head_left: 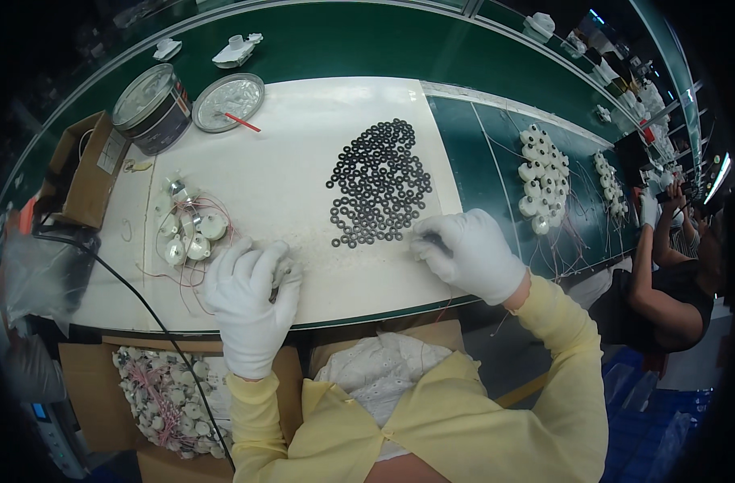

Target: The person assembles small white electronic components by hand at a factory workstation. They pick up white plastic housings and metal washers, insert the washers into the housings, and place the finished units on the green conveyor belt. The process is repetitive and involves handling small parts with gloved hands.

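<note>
Both my hands wear white gloves with grey-stained fingertips. My left hand (248,306) is over the table's near edge, its fingers curled and its thumb near the index fingertip; anything between them is too small to make out. Just beyond it lies a cluster of white round motor-like parts (192,233) with thin red and white wires. My right hand (472,253) is bent into a pinch beside the near right edge of a spread of small black rings (379,181). What its fingertips hold, if anything, is hidden.
A dark tub (154,113), a round metal lid (222,109) with a red stick (243,122) and a cardboard box (90,173) stand at the back left. More white wired parts (543,181) lie right. A carton of parts (170,402) sits below left. Another person (665,282) works at the right.
</note>
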`<action>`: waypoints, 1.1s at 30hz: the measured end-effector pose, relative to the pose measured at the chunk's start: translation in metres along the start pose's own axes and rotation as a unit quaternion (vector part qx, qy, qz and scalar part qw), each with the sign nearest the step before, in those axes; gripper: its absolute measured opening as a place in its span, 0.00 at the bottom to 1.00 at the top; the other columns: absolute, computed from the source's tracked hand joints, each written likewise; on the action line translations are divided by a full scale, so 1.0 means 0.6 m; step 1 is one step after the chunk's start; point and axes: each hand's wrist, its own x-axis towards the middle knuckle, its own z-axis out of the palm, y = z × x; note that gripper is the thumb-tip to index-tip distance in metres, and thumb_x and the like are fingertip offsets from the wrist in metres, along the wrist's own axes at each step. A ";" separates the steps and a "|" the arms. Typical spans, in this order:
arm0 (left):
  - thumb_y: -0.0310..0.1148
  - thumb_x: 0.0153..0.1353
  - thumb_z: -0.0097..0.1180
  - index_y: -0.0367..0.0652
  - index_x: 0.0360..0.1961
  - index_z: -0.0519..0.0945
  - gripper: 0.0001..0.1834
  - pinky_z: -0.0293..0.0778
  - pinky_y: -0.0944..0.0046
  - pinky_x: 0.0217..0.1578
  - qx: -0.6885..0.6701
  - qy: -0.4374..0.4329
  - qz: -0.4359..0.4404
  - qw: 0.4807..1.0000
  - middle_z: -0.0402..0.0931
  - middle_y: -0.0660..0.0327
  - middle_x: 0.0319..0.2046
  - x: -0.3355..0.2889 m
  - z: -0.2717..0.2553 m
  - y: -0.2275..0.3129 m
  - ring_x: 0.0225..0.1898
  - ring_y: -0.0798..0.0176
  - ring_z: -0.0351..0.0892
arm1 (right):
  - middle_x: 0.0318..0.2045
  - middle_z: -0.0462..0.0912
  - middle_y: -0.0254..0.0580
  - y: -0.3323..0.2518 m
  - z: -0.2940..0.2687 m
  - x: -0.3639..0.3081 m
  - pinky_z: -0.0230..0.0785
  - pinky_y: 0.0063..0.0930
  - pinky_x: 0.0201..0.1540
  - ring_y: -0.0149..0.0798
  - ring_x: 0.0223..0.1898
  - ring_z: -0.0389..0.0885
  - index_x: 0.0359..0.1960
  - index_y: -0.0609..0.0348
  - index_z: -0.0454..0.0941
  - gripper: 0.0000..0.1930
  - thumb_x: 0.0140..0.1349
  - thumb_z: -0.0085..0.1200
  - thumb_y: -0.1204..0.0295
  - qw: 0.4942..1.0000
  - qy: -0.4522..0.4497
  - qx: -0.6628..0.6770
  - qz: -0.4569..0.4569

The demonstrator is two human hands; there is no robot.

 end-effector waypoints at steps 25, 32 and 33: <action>0.32 0.60 0.67 0.45 0.51 0.83 0.17 0.69 0.47 0.57 -0.008 -0.020 -0.008 1.000 0.81 0.58 0.42 -0.001 0.003 0.004 0.55 0.44 0.78 | 0.39 0.83 0.36 0.070 -0.036 -0.047 0.66 0.18 0.27 0.27 0.24 0.76 0.50 0.60 0.78 0.18 0.80 0.45 0.57 0.654 -0.015 0.635 0.410; 0.32 0.60 0.67 0.45 0.50 0.83 0.16 0.69 0.47 0.57 0.007 -0.011 -0.005 1.000 0.82 0.58 0.41 -0.002 0.004 0.003 0.54 0.46 0.78 | 0.33 0.83 0.36 0.078 -0.060 -0.092 0.62 0.19 0.21 0.26 0.19 0.73 0.42 0.59 0.79 0.18 0.78 0.47 0.57 0.526 0.003 0.765 0.372; 0.32 0.60 0.67 0.45 0.50 0.83 0.16 0.69 0.47 0.57 0.002 -0.016 -0.002 1.000 0.82 0.58 0.41 -0.002 0.002 0.003 0.54 0.46 0.78 | 0.30 0.83 0.35 0.084 -0.061 -0.097 0.62 0.19 0.20 0.26 0.18 0.72 0.40 0.59 0.80 0.18 0.78 0.48 0.57 0.525 -0.014 0.774 0.354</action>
